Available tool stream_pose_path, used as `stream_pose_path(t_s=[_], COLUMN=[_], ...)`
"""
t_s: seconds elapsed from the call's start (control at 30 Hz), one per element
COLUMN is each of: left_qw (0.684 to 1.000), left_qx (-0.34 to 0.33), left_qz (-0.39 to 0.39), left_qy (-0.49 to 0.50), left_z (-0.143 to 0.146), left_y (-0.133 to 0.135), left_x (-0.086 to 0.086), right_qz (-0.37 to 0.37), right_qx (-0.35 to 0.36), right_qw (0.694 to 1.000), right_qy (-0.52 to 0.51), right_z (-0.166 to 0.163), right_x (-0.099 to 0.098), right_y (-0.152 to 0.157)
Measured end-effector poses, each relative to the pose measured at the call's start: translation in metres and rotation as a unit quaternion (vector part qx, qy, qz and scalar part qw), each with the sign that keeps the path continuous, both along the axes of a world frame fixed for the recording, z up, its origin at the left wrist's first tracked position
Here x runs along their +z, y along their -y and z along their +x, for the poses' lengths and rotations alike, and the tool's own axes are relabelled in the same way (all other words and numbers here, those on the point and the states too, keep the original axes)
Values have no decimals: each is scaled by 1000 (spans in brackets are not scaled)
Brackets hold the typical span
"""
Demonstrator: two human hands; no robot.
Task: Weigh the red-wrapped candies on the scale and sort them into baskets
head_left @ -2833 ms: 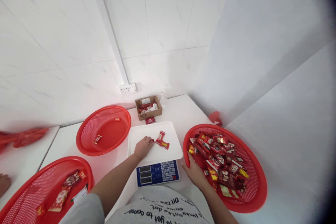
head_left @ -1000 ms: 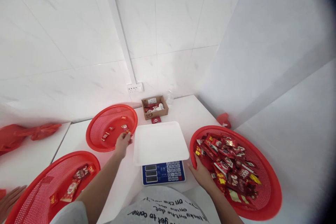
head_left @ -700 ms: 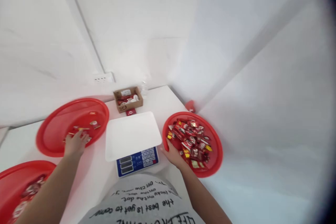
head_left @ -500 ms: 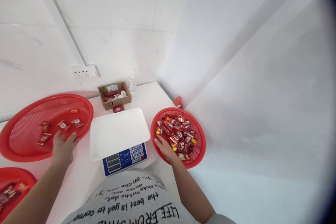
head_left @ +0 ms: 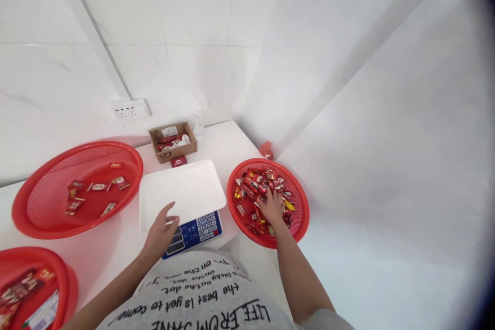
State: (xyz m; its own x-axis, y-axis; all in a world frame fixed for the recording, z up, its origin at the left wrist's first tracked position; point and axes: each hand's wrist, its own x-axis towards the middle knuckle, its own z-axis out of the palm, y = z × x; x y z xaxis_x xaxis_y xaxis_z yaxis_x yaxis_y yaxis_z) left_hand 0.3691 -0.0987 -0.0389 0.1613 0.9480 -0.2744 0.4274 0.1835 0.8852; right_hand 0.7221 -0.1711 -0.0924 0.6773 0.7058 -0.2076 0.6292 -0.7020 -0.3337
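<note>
My right hand (head_left: 273, 209) reaches into the right-hand red basket (head_left: 302, 221), its fingers spread on a heap of wrapped candies (head_left: 253, 180). Nothing is plainly gripped in it. My left hand (head_left: 162, 228) hovers by the front left part of the white weighing tray (head_left: 185, 188), fingers apart and holding nothing. Below that tray shows the blue keypad and display panel of a scale (head_left: 193, 234), partly covered by the left hand. The large red basket (head_left: 40, 193) on the left has several wrapped candies (head_left: 98, 186) scattered over its bottom.
Behind the scale sits a small cardboard box (head_left: 178, 152) with red packets, and a red packet (head_left: 179, 161) lies before it. Another red basket (head_left: 69, 289) with packets stands at the lower left. A wall socket (head_left: 130, 109) is at the back.
My left hand has moved right, from over the large left basket to the scale. My right hand has shifted from the right basket's near-left side to the middle of its candies.
</note>
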Motion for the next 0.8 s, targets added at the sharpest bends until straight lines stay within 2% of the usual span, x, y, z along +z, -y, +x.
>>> stream_pose_path(t_s=[0.1, 0.17, 0.23, 0.3, 0.37, 0.47, 0.53, 0.63, 0.8], left_qw=[998, 996, 996, 996, 996, 997, 997, 996, 996], left_qx=[-52, -76, -81, -78, -75, -65, -65, -78, -76], left_qz=[-21, -37, -41, -35, -28, -28, -28, -22, -13], left_qy=[5, -3, -16, -27, -35, -38, -34, -31, -41], left_z=[8, 9, 8, 6, 5, 4, 4, 5, 5], left_y=[8, 10, 11, 12, 12, 13, 14, 16, 17], left_x=[-4, -6, -6, -5, -4, -6, -8, -13, -16], right_qz=[-19, -2, 32, 80, 114, 77, 30, -1, 59], right_qx=[92, 169, 213, 192, 111, -41, -100, -94, -5], right_qw=[995, 979, 961, 963, 981, 996, 994, 993, 986], right_qy=[-40, -111, -171, -173, -110, -7, -20, -78, -154], right_z=[-23, -41, -51, -49, -35, -5, 10, 11, -14], right_x=[-4, -3, 1, 7, 11, 11, 6, -4, -5], right_y=[0, 3, 8, 14, 20, 31, 35, 34, 23])
